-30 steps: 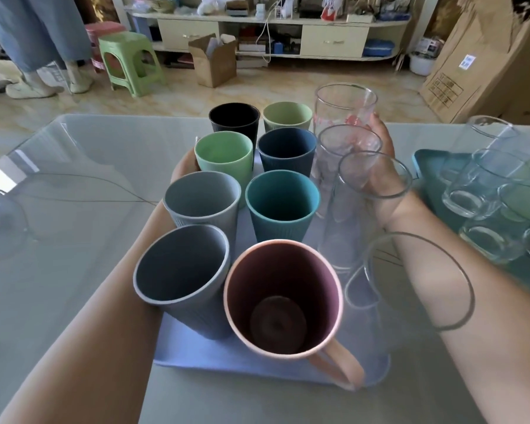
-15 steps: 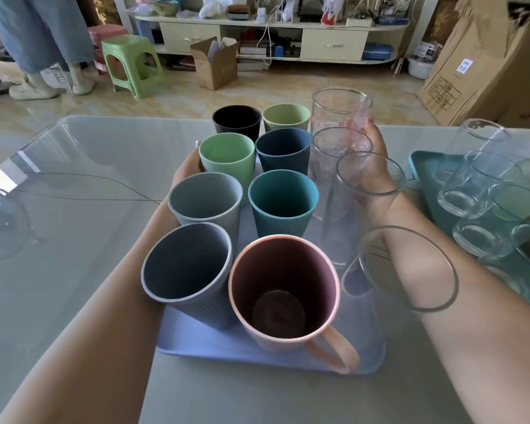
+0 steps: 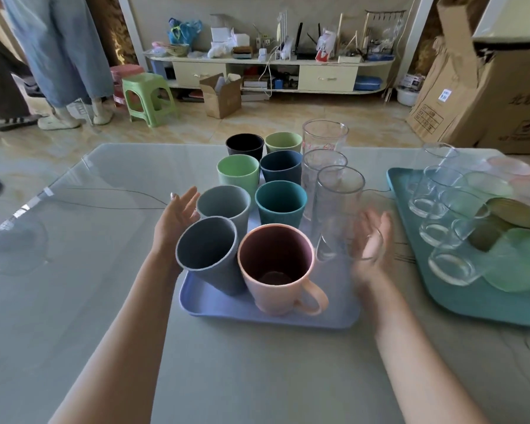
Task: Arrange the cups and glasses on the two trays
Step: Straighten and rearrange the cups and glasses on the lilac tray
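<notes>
The glass-topped desk [image 3: 74, 301] carries 2 trays. The teal tray [image 3: 441, 295] on the right holds clear tumblers [image 3: 435, 191] lying tilted among pale green pieces. The lavender tray [image 3: 214, 304] in the middle stands packed: 7 ribbed cups in 2 columns, a pink mug [image 3: 276, 267] nearest, and tall glasses [image 3: 338, 203] in a row along its right side. Those glasses look thin, slick and top-heavy, so I would grip each low around its wall; the cups seem light and sturdy. The left hand [image 3: 175, 218] and right hand [image 3: 371, 240] hover beside the lavender tray, fingers spread, holding nothing.
</notes>
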A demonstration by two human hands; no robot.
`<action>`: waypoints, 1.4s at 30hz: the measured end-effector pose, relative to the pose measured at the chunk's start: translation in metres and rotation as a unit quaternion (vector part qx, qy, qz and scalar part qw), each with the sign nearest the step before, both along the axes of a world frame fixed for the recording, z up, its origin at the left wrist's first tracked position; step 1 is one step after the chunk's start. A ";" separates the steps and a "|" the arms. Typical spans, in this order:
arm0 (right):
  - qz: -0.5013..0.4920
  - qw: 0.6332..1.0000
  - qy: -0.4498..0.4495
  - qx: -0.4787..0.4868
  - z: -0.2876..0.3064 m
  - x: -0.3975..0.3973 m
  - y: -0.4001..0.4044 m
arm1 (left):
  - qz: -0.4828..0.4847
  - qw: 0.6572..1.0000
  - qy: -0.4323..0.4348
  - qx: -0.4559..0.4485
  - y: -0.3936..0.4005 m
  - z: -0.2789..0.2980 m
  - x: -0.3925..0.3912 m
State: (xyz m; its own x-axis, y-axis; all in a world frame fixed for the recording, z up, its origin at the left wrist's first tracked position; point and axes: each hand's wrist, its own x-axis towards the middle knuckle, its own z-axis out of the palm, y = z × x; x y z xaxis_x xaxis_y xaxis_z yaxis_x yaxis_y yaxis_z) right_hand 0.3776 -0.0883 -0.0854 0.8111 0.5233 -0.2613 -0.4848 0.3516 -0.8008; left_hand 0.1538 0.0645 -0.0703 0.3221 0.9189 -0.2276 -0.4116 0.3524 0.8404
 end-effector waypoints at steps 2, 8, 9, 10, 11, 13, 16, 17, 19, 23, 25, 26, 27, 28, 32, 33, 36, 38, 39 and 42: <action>-0.026 0.999 -0.013 -0.025 -0.002 -0.015 -0.020 | 0.034 0.999 -0.030 -0.002 -0.020 -0.005 -0.010; -0.059 0.996 -0.047 -0.055 0.010 -0.053 -0.051 | 0.194 0.980 -0.025 -0.029 -0.089 -0.014 -0.008; -0.082 0.992 -0.075 -0.063 0.010 -0.063 -0.057 | 0.211 0.977 -0.031 -0.021 -0.097 -0.015 -0.007; -0.107 0.985 -0.121 -0.067 0.009 -0.076 -0.065 | 0.217 0.975 -0.039 -0.006 -0.102 -0.018 -0.005; -0.127 0.974 -0.175 -0.067 0.007 -0.091 -0.073 | 0.224 0.974 -0.042 0.012 -0.106 -0.020 -0.004; -0.131 0.946 -0.290 -0.070 -0.002 -0.122 -0.085 | 0.232 0.971 -0.032 0.047 -0.114 -0.022 -0.002; -0.102 0.894 -0.416 -0.131 -0.018 -0.149 -0.085 | 0.206 0.973 0.018 0.104 -0.127 -0.021 0.002; -0.095 0.878 -0.441 -0.158 -0.021 -0.153 -0.082 | 0.196 0.970 0.053 0.134 -0.130 -0.020 0.003; -0.102 0.853 -0.467 -0.210 -0.021 -0.157 -0.074 | 0.188 0.959 0.111 0.183 -0.135 -0.019 0.004; -0.115 0.837 -0.477 -0.244 -0.019 -0.156 -0.063 | 0.196 0.952 0.130 0.198 -0.136 -0.020 0.005; -0.109 0.845 -0.471 -0.229 -0.021 -0.150 -0.060 | 0.194 0.949 0.136 0.205 -0.136 -0.021 0.007; -0.110 0.847 -0.470 -0.224 -0.022 -0.147 -0.060 | 0.193 0.948 0.141 0.211 -0.136 -0.022 0.007; -0.111 0.848 -0.469 -0.220 -0.022 -0.144 -0.060 | 0.192 0.946 0.145 0.216 -0.137 -0.022 0.008; -0.111 0.848 -0.469 -0.218 -0.022 -0.142 -0.059 | 0.192 0.945 0.148 0.219 -0.137 -0.023 0.009; -0.112 0.846 -0.473 -0.217 -0.022 -0.136 -0.058 | 0.203 0.943 0.152 0.216 -0.139 -0.024 0.012; -0.109 0.847 -0.474 -0.216 -0.022 -0.136 -0.057 | 0.205 0.942 0.154 0.217 -0.139 -0.024 0.012; -0.104 0.849 -0.475 -0.208 -0.022 -0.135 -0.055 | 0.204 0.942 0.157 0.215 -0.139 -0.023 0.014; -0.105 0.850 -0.475 -0.204 -0.022 -0.135 -0.054 | 0.209 0.940 0.167 0.214 -0.139 -0.023 0.015; -0.105 0.849 -0.476 -0.202 -0.022 -0.135 -0.053 | 0.212 0.938 0.173 0.214 -0.139 -0.023 0.016; -0.106 0.849 -0.479 -0.195 -0.024 -0.134 -0.052 | 0.214 0.935 0.184 0.215 -0.140 -0.023 0.017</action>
State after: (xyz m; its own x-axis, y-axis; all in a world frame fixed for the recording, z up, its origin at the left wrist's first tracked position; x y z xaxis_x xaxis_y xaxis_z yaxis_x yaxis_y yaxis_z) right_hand 0.2440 -0.1405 -0.1091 0.8147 0.3642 0.4512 0.4955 -0.0332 -0.8680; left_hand 0.1704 -0.0754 -0.0930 -0.1225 0.9778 0.1699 -0.0933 -0.1818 0.9789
